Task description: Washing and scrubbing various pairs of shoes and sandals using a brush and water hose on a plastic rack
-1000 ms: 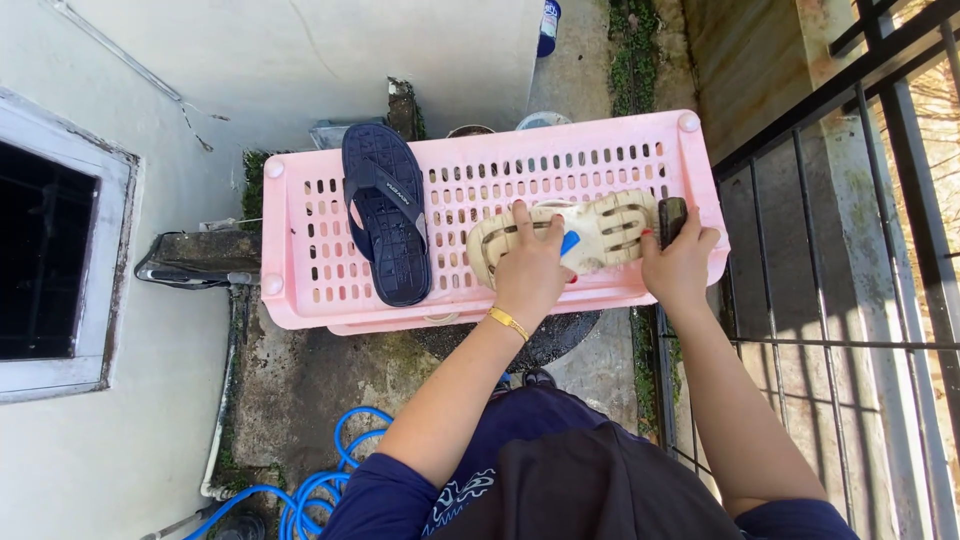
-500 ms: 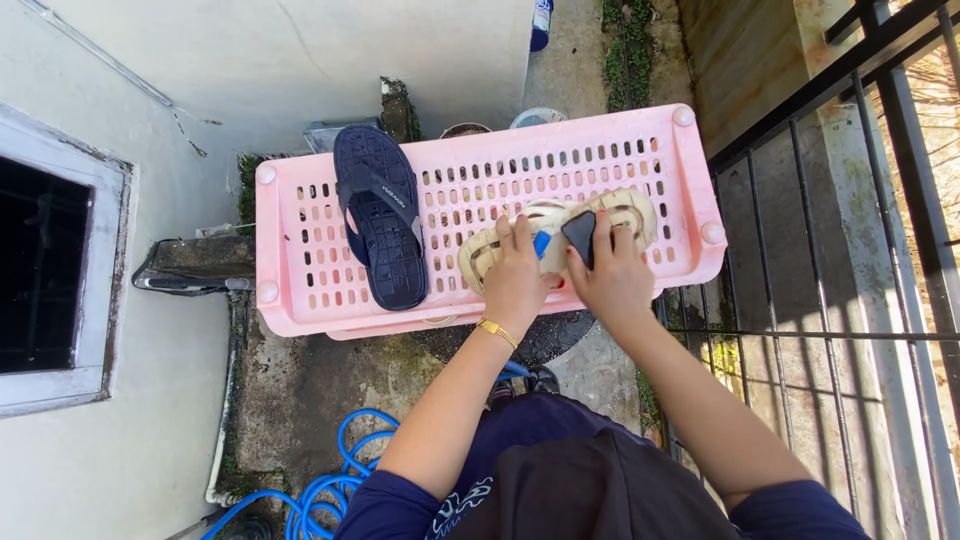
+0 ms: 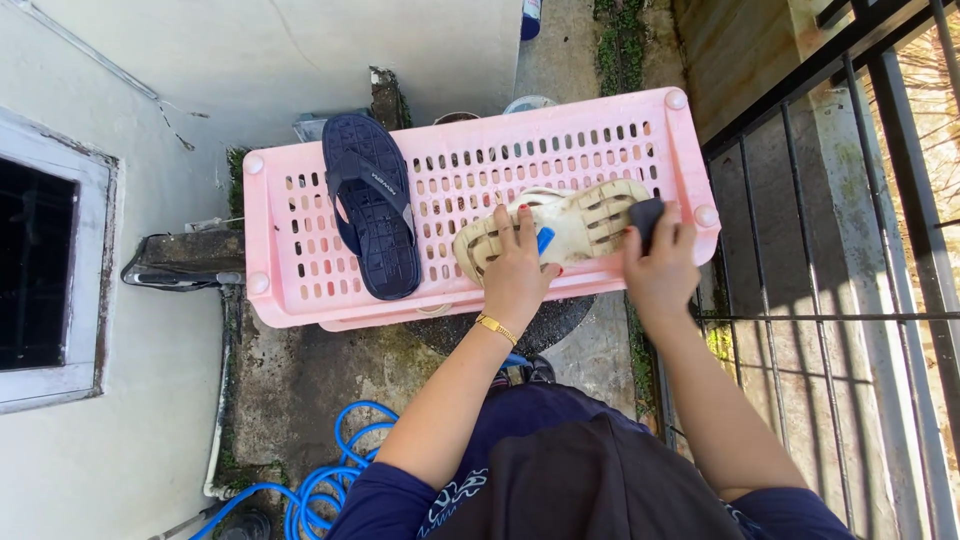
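Observation:
A cream-coloured sandal (image 3: 575, 225) lies sole up on a pink slotted plastic rack (image 3: 470, 165). My left hand (image 3: 515, 270) presses flat on its middle and holds it down. My right hand (image 3: 660, 265) grips a small dark scrubbing pad (image 3: 647, 218) against the sandal's right end. A navy flip-flop (image 3: 372, 215) rests on the left part of the rack, apart from both hands. A gold bracelet sits on my left wrist.
A black metal railing (image 3: 850, 300) runs down the right side. A white wall with a window frame (image 3: 50, 260) is on the left. A coiled blue hose (image 3: 325, 490) lies on the mossy concrete below the rack.
My right hand slid the dark pad from the sandal's right end to its middle and back to the right end. The left hand stayed on the sandal.

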